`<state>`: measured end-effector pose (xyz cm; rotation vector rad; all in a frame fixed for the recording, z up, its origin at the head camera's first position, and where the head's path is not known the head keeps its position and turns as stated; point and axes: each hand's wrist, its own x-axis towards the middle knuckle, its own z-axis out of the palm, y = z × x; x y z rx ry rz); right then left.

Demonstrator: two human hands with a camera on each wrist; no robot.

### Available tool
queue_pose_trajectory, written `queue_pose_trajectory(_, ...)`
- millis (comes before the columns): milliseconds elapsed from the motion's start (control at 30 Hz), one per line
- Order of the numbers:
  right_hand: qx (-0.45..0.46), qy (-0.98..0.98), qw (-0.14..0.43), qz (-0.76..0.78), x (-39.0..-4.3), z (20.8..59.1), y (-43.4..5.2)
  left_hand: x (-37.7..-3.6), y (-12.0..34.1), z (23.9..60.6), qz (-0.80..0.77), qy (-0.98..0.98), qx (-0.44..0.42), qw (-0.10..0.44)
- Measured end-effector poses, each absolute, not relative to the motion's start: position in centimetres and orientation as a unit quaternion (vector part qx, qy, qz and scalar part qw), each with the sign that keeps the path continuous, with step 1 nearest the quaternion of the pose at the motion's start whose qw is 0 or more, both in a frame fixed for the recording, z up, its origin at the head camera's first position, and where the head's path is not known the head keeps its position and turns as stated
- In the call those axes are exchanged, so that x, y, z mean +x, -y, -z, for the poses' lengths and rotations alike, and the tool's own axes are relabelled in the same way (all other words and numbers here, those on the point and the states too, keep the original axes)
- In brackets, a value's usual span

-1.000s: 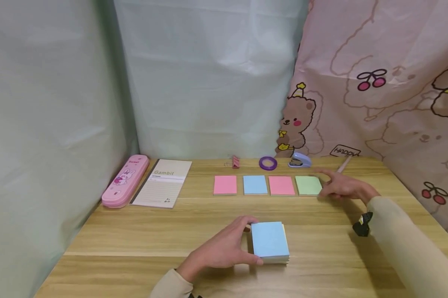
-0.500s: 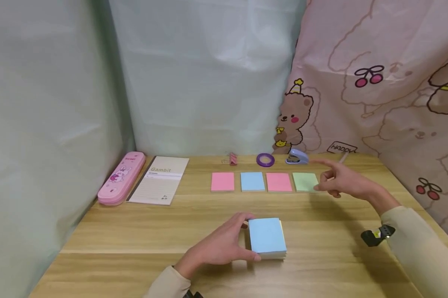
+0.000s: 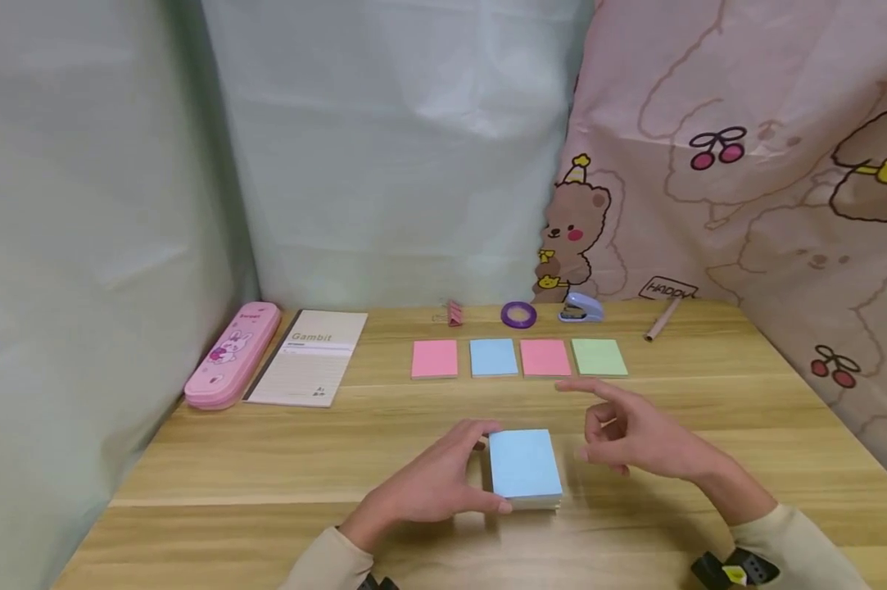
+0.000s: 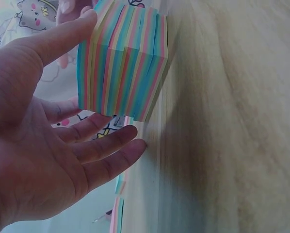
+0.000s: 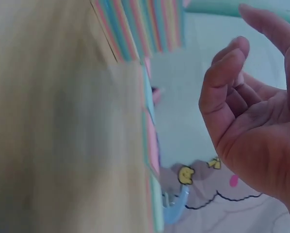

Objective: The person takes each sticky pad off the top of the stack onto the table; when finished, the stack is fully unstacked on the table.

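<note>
Entry: my left hand (image 3: 432, 485) rests against the left side of the note stack (image 3: 524, 465), fingers nearly straight, thumb and forefinger touching its near and far left corners (no real grip visible). The stack's long axis runs away from me.

My right hand (image 3: 638, 442) hovers just right of the stack, apart from it, forefinger extended, other fingers loosely curled, holding nothing. Left hand is the nearer.

Bare table (image 3: 708, 393) lies right of my right fingers; beyond them lies the row ending in a green note (image 3: 599, 357).
</note>
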<state>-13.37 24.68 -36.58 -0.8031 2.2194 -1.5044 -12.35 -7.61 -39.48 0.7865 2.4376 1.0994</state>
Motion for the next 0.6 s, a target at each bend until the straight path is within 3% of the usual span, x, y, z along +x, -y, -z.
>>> queue_pose_trajectory(333,-0.274,-0.756,0.226,0.549,-12.3,39.0,-22.7,-12.4,7.5,39.9,-0.392,-0.858,0.288,0.165)
queue_pose_trajectory(600,-0.290,-0.770,0.206,0.530,-11.9,40.2,-21.8,-12.6,7.6,40.2,-0.402,-0.851,0.296,0.162)
